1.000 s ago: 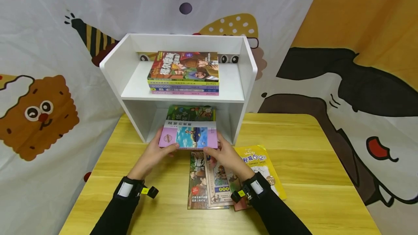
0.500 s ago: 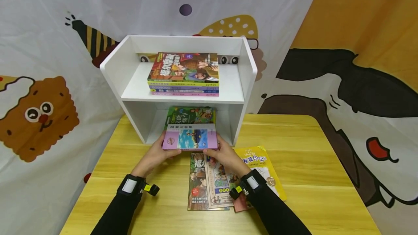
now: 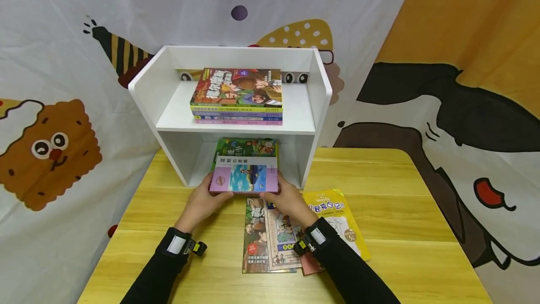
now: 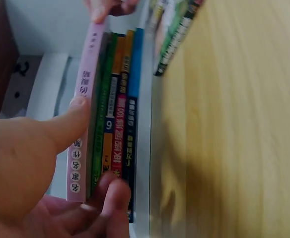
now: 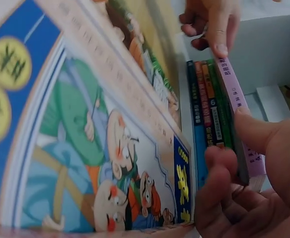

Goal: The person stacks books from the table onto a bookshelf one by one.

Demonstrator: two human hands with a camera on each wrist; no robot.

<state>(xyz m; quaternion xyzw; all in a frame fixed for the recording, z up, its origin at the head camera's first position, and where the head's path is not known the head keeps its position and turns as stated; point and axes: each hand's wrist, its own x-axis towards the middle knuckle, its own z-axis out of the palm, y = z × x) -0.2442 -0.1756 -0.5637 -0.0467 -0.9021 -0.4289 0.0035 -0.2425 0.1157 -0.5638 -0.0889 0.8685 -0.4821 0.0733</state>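
While the purple book (image 3: 243,176) lies between them, left fingers (image 4: 116,195) and right fingers (image 5: 220,159) grip its near corners.

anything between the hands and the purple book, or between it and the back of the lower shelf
Nothing visible: the left hand and right hand both grip the purple book. The green book reaches farther in, but lies lower in the stack. The upper board hides the very back of the lower shelf in the head view.
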